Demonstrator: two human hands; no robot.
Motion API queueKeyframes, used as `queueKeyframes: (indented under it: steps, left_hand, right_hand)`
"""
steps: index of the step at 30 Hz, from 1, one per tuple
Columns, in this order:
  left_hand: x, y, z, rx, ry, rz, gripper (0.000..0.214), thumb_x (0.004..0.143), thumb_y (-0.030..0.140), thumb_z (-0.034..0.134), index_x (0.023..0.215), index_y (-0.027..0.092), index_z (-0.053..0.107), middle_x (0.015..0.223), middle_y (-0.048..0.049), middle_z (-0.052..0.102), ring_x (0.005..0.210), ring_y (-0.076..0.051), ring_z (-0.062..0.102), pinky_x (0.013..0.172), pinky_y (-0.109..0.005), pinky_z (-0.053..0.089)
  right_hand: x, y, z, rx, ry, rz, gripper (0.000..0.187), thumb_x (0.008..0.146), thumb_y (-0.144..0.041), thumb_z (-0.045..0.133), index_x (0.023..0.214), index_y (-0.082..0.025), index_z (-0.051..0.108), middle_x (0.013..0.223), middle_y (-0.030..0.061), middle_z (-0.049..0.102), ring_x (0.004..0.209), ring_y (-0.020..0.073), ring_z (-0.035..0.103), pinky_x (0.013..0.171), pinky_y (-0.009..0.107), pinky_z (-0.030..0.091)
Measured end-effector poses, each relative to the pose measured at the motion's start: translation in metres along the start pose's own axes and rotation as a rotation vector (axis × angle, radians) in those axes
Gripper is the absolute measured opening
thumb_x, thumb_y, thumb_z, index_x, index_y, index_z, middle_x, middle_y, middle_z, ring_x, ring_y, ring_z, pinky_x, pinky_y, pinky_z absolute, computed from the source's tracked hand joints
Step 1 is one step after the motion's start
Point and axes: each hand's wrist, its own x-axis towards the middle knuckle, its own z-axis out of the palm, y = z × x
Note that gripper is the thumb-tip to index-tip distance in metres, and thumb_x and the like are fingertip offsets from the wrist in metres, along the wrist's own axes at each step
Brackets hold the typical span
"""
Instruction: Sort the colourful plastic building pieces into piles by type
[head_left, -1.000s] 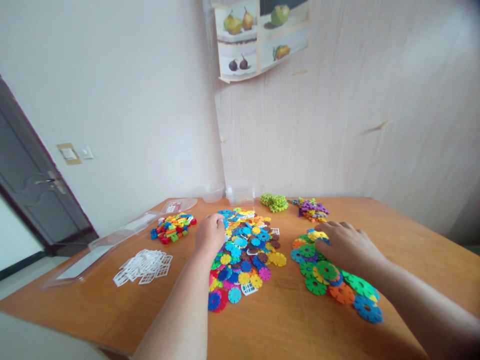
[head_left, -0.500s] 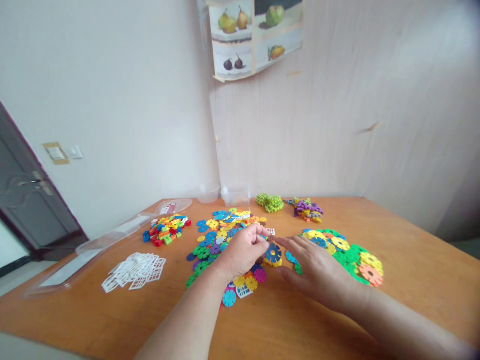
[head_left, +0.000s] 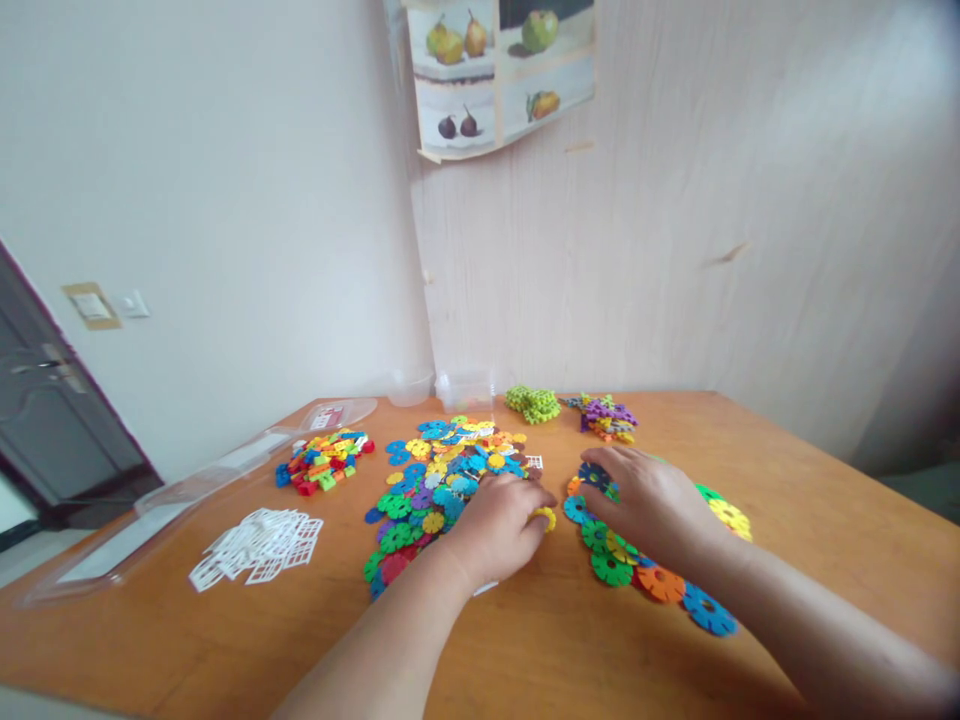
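Note:
My left hand [head_left: 504, 525] rests at the right edge of a mixed pile of slotted plastic discs [head_left: 450, 490]. Its fingers are curled, with a yellow disc [head_left: 545, 519] at the thumb and fingertips. Over a second group of discs, my right hand [head_left: 645, 500] has its thumb and fingers around a dark blue disc [head_left: 595, 474]. Below that hand lie a green disc [head_left: 611, 568], an orange disc [head_left: 660, 584] and a blue disc [head_left: 709, 609]. My right hand and forearm hide part of this group.
White lattice pieces [head_left: 259, 545] and small coloured blocks [head_left: 326, 460] lie left. Farther back are lime-green pieces [head_left: 532, 403], purple and yellow pieces [head_left: 609, 417] and a clear plastic box [head_left: 465, 390]. Clear lids [head_left: 150, 530] line the left table edge.
My right hand has moved right, away from the pile, and the dark blue disc is now at the right-hand group. My left hand has lowered onto the pile's edge, by the yellow disc.

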Motion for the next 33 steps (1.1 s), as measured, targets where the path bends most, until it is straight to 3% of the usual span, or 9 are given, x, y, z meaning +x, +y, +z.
queueKeyframes:
  steps: [3,9,15,21,25,29,33]
  left_hand:
    - [-0.002,0.001,0.002,0.211,-0.028,0.070,0.024,0.087,0.025,0.060,0.105,0.030,0.074,0.110,-0.0049,0.073,0.114,-0.027,0.057,0.101,-0.046,0.038]
    - [-0.002,-0.007,0.000,0.313,0.023,0.040,0.022,0.088,0.024,0.059,0.099,0.033,0.076,0.102,-0.0029,0.073,0.115,-0.027,0.052,0.104,-0.050,0.032]
    - [-0.002,-0.021,-0.009,0.367,0.093,-0.057,0.015,0.084,0.028,0.063,0.088,0.028,0.078,0.116,-0.0052,0.068,0.124,-0.030,0.045,0.107,-0.047,0.034]
    - [-0.003,-0.026,-0.012,0.398,0.136,-0.138,0.014,0.084,0.026,0.062,0.084,0.027,0.076,0.117,-0.0043,0.066,0.126,-0.029,0.043,0.109,-0.047,0.033]
    - [-0.003,-0.024,-0.011,0.391,0.165,-0.154,0.021,0.082,0.018,0.060,0.093,0.028,0.074,0.119,-0.0042,0.066,0.126,-0.028,0.043,0.110,-0.047,0.034]
    - [-0.003,-0.018,-0.006,0.340,0.087,-0.030,0.031,0.084,0.019,0.058,0.108,0.033,0.075,0.131,-0.0031,0.062,0.132,-0.030,0.040,0.111,-0.050,0.034]
    - [-0.004,-0.017,-0.002,0.301,0.025,0.017,0.029,0.085,0.026,0.062,0.108,0.035,0.076,0.134,-0.0023,0.061,0.138,-0.034,0.035,0.113,-0.055,0.032]
  right_hand:
    - [0.004,0.008,-0.004,-0.044,-0.004,0.062,0.031,0.090,-0.038,0.050,0.113,-0.023,0.064,0.109,0.0086,0.072,0.098,0.0254,0.067,0.079,0.032,0.045]
    - [0.006,0.014,-0.008,-0.074,-0.064,0.118,0.033,0.091,-0.042,0.047,0.113,-0.024,0.064,0.107,0.0069,0.073,0.094,0.0247,0.067,0.073,0.031,0.041]
    - [0.007,0.023,-0.012,-0.064,-0.116,0.033,0.029,0.087,-0.040,0.053,0.106,-0.024,0.068,0.107,0.0085,0.069,0.098,0.0254,0.063,0.078,0.033,0.041]
    - [0.006,0.028,-0.015,-0.107,-0.208,-0.011,0.030,0.083,-0.035,0.056,0.107,-0.022,0.070,0.102,0.0091,0.066,0.097,0.0268,0.061,0.079,0.035,0.040]
    - [0.004,0.027,-0.016,-0.116,-0.237,-0.049,0.029,0.082,-0.033,0.056,0.106,-0.022,0.069,0.099,0.0091,0.065,0.099,0.0278,0.059,0.079,0.036,0.039]
    - [0.002,0.027,-0.016,-0.124,-0.242,-0.069,0.027,0.083,-0.031,0.055,0.105,-0.022,0.068,0.097,0.0089,0.064,0.097,0.0271,0.059,0.078,0.035,0.039]
    - [0.001,0.028,-0.017,-0.132,-0.266,-0.087,0.027,0.082,-0.029,0.055,0.104,-0.021,0.068,0.098,0.0092,0.064,0.095,0.0268,0.059,0.077,0.035,0.039]
